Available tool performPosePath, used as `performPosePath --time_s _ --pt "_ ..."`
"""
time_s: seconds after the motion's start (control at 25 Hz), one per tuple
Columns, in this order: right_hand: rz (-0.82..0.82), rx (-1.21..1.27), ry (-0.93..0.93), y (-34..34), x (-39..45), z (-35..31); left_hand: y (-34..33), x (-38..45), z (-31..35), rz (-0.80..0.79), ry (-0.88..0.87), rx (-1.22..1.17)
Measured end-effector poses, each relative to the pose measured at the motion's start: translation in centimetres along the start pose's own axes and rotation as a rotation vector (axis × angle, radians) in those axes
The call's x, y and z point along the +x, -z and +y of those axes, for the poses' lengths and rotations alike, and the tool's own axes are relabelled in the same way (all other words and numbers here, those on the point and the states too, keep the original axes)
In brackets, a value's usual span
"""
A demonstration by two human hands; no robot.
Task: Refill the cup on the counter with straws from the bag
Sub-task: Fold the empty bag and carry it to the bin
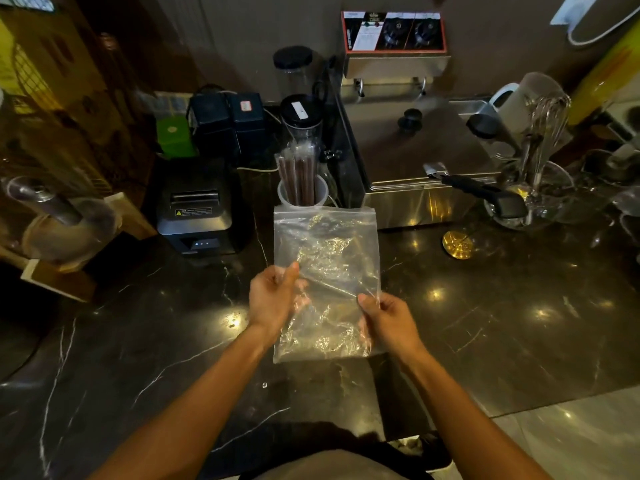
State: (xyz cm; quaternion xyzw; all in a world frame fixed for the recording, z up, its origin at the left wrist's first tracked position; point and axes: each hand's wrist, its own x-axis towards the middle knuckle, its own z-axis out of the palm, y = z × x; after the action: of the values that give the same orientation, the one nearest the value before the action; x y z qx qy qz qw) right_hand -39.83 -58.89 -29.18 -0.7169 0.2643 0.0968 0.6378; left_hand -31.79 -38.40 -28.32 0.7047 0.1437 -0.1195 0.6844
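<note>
Both hands pinch the bag (325, 271) mid-frame, left hand (273, 299) and right hand (388, 320) at its edges (seemingly empty); the cup (303, 195) of upright straws (299, 171) stands just above.

I see a dark shiny stone counter (485, 306) with thin white lines and small bright light spots. Behind it stands a brown wall (242, 29). A pale floor (571, 438) shows at the lower right.

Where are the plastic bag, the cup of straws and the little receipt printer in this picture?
plastic bag (329, 251): head view, on its crinkled clear middle.
cup (284, 197): head view, on its pale left wall.
straws (300, 171): head view, on the wrapped brown bundle above the rim.
receipt printer (194, 209): head view, on its dark top cover.
</note>
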Motion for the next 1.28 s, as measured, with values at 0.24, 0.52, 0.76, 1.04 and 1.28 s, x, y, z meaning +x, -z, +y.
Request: performPosePath --time_s 0.24,0.52,0.76,1.04,1.28 --pt "0.185 -0.304 0.101 -0.3 -0.8 2.1 0.1 0.0 -0.9 0.026 0.03 0.032" --pt "-0.094 0.276 -0.229 2.5 1.2 -0.2 1.5 0.7 -1.8 -0.157 -0.013 0.071" --pt "-0.031 0.414 -0.131 2.4 1.6 -1.0 2.1 0.9 -1.6 -0.116 -0.039 0.093" --pt "-0.06 -0.006 0.073 4.8 0.9 -3.1 2.3 1.5 0.7 -0.46 -0.152 0.368" --pt "-0.02 -0.488 0.231 6.0 0.0 -5.2 2.2 2.4 2.1 -0.379 -0.371 0.576"
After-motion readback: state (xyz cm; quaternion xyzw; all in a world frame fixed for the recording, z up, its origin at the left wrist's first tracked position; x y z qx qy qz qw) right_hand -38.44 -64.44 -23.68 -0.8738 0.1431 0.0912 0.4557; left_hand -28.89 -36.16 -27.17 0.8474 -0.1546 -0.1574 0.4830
